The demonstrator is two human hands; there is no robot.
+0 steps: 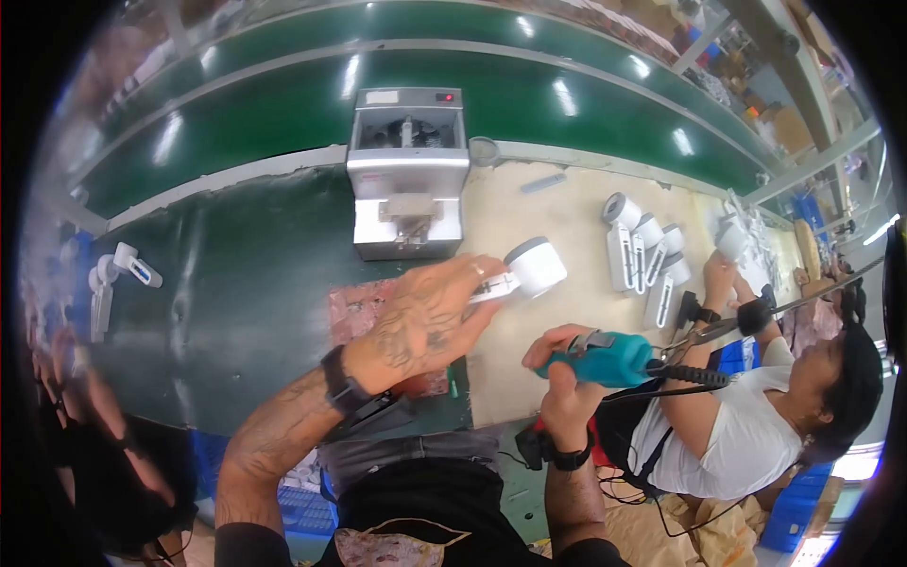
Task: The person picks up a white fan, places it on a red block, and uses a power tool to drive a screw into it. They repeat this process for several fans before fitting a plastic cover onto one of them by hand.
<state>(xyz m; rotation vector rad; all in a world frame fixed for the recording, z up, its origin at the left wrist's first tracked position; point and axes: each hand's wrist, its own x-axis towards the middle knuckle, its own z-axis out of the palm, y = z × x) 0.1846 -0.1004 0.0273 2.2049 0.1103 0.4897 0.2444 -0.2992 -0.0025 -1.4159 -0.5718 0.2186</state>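
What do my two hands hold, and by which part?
Left hand: white round-headed device, by its narrow handle. Right hand: teal electric screwdriver, by the end away from its cord.

Factory-type assembly workshop: a long green belt-like strip (274,113) is stretching along the far side of the desk (246,255), on which a metal bench machine (373,180) is standing and matching white devices (619,257) are lying clustered at right. A teal corded power tool (619,361) is trailing its cable rightward. A person at right (727,425) and a blurred person at left (104,406) are occupying neighbouring places.
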